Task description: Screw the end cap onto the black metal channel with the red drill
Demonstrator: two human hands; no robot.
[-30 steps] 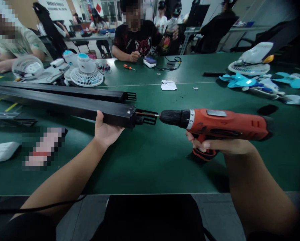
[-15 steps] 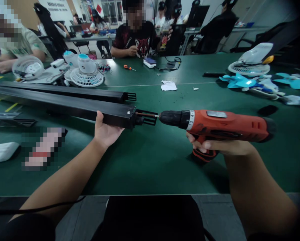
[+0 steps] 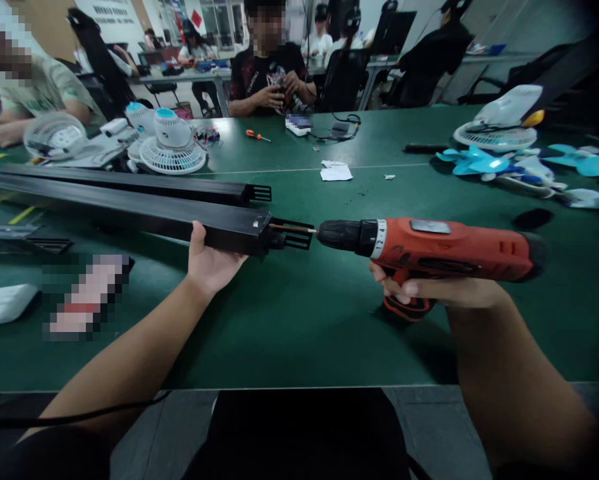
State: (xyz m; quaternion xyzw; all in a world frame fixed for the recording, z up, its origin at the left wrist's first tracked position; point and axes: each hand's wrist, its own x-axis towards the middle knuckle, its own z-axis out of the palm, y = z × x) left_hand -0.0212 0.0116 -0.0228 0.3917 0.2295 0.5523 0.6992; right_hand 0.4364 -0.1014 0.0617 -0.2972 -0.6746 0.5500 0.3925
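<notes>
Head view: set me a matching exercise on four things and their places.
1. Red drill
2. Nearer black bar
3. Orange screwdriver
4. Turquoise blades

A. On the table's right side
B. Held by the left hand
C. In front of the person opposite
D. Held by the right hand

Pairs: 1-D, 2-B, 3-C, 4-A

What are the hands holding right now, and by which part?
The right hand grips the red drill by its handle. The left hand holds the front black bar near the end facing the drill.
</notes>
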